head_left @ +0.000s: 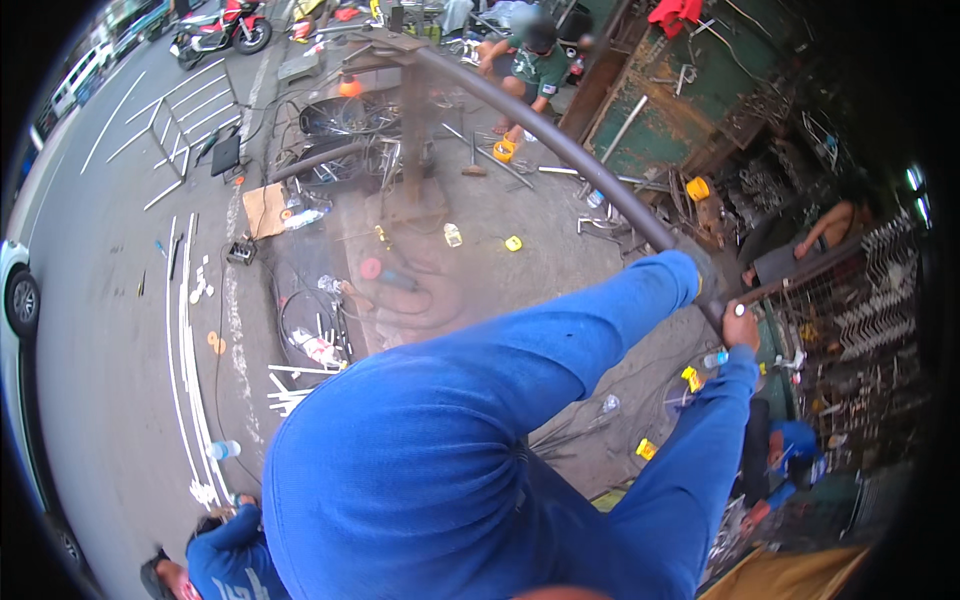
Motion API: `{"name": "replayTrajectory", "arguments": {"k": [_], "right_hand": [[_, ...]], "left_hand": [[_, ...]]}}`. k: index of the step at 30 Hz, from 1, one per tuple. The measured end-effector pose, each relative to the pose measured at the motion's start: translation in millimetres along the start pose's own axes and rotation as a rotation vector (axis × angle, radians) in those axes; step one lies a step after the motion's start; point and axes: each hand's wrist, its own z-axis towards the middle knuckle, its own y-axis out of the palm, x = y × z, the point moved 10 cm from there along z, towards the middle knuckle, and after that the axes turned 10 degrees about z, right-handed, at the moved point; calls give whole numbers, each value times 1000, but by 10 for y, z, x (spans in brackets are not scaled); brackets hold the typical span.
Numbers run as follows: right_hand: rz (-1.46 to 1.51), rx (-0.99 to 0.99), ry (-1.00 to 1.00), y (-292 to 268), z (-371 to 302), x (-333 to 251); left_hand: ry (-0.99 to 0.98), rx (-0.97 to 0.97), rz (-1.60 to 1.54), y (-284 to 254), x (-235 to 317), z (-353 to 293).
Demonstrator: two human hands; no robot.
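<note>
A long dark metal pipe [560, 140] curves from an upright steel post [410, 130] at the top centre down to the right. Both my hands grip its near end, and both arms are in blue long sleeves. My left hand [706, 280], in what looks like a grey glove, is closed around the pipe. My right hand [740, 326] holds the pipe's tip just below it. My blue-clad body fills the lower middle of the view.
A person in a green shirt [532, 62] squats behind the post. Other people are at lower left [222, 562], lower right [792, 448] and right [830, 228]. Tools, cables and metal strips [185, 330] litter the concrete. Metal racks [880, 310] stand at right, a motorbike [225, 25] at the top.
</note>
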Motion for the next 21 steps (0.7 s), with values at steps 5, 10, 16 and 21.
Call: {"name": "replayTrajectory", "arguments": {"k": [5, 10, 16, 21], "right_hand": [[-30, 27, 30, -233, -867, -93], [-10, 97, 38, -447, -2298, -336], [23, 67, 31, -498, -2110, -446], [20, 75, 80, -273, -1829, -275]], "left_hand": [[43, -12, -14, -306, 209, -791], [84, 335, -89, -802, 439, -1859], [75, 291, -226, -704, 326, -1699], [67, 321, -200, -416, 297, -1380]]}}
